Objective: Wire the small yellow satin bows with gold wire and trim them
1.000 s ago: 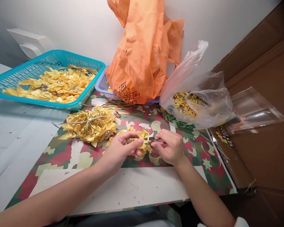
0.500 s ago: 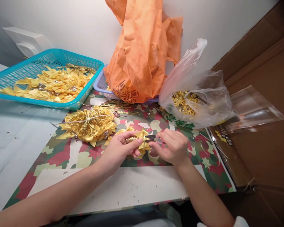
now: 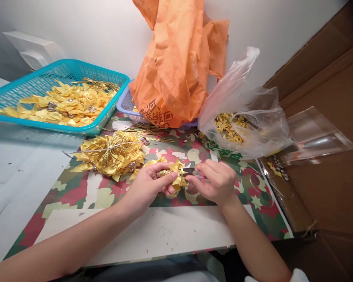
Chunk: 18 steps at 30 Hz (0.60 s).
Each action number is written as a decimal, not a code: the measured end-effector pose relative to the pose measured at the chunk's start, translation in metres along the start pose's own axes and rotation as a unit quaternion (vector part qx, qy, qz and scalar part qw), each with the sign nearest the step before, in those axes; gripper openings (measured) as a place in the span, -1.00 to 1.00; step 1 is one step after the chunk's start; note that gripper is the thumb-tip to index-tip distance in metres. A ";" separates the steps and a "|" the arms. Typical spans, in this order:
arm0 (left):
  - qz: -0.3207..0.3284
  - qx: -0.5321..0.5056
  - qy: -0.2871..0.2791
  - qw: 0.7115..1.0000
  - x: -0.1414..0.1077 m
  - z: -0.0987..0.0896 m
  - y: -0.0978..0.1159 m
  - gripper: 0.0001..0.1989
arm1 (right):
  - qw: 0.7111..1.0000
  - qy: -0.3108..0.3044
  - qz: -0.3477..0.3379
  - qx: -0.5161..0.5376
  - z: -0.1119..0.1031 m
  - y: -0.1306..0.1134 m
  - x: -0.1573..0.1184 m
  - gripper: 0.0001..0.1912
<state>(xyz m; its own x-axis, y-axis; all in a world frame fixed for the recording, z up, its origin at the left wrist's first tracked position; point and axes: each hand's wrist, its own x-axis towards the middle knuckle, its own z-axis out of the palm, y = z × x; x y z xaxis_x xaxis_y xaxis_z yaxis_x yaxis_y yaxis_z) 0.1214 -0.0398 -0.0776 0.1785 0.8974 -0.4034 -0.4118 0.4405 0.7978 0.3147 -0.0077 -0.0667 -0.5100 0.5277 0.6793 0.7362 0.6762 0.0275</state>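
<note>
Near the middle of the patterned sheet, my left hand (image 3: pixel 154 182) is closed around a coil of gold wire (image 3: pixel 164 172) with a yellow ribbon bow (image 3: pixel 179 175) at its right end. Just to the right, my right hand (image 3: pixel 216 180) pinches a small dark-tipped tool (image 3: pixel 190 171), whose tip reaches the bow. Its exact kind is hard to make out. Left of my hands lies a large bunch of yellow ribbon bows (image 3: pixel 123 154) bound with gold wires. More yellow ribbon shows behind my left hand.
A teal basket (image 3: pixel 92 127) of yellow bows stands back left. An orange bag (image 3: pixel 176 66) rests on a purple basket (image 3: pixel 124 102) at the back. A clear plastic bag (image 3: pixel 270 129) holds gold pieces on the right, by a cardboard box (image 3: pixel 335 156). Loose gold wires (image 3: pixel 153 133) lie behind the bunch.
The tool's dark tip shows slightly more between my hands, and my right hand has shifted a little to the right. Otherwise the hands hold nearly the same pose.
</note>
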 end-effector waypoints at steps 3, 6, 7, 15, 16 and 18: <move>0.000 0.005 -0.004 1.000 0.000 0.000 0.000 -0.66 | 1.000 0.000 -0.011 -0.002 0.000 0.000 0.000 -0.48; 0.006 0.008 -0.007 1.000 0.000 0.000 0.000 -0.67 | 1.000 0.004 -0.025 -0.003 -0.001 -0.001 0.001 -0.47; 0.006 0.009 -0.007 1.000 0.000 0.000 0.001 -0.68 | 1.000 0.005 -0.026 -0.003 -0.001 -0.001 0.001 -0.47; 0.003 0.007 -0.001 1.000 0.000 0.000 0.000 -0.67 | 1.000 0.003 -0.026 -0.002 -0.002 -0.002 0.001 -0.48; 0.001 0.007 -0.001 1.000 0.000 0.000 0.000 -0.68 | 1.000 0.003 -0.025 -0.002 -0.001 -0.002 0.000 -0.49; -0.004 0.013 -0.001 1.000 0.000 0.000 0.000 -0.70 | 1.000 0.004 -0.017 0.006 0.000 -0.001 -0.001 -0.50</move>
<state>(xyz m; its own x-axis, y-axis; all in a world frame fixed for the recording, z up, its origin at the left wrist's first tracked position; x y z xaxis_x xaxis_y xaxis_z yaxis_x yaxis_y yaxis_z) 0.1217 -0.0398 -0.0776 0.1836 0.8944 -0.4079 -0.3872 0.4472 0.8063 0.3145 -0.0090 -0.0670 -0.5320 0.5002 0.6832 0.7125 0.7005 0.0419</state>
